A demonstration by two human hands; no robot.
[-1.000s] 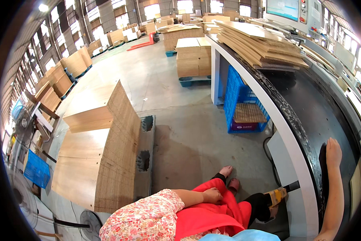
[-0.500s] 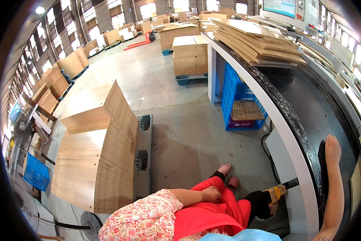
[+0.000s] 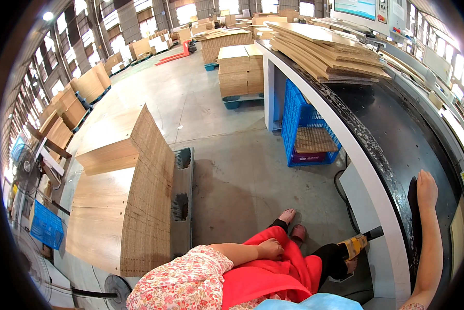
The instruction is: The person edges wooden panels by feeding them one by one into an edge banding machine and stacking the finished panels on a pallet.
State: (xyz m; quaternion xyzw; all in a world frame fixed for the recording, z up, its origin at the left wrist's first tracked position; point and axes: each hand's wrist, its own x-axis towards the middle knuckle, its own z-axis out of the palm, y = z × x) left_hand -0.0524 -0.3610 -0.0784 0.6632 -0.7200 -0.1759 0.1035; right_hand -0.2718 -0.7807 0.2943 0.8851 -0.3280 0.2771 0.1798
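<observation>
My left hand rests on the red apron over my lap, its fingers curled in with nothing visible in them. On the right, my forearm lies along the black worktop. My right hand rests there with its fingers bent together, and I see nothing in it. A dark shadow runs beside that hand. Farther along the same worktop is an uneven stack of wood-grain boards, out of reach of both hands.
At left, stacked wood panels stand on a pallet. A blue plastic crate holding boards sits beneath the worktop. More panel stacks and a red pallet truck are farther off. A monitor stands at upper right.
The whole view has shifted slightly, with the background moving a little left and up. Both hands keep the same places and poses.
</observation>
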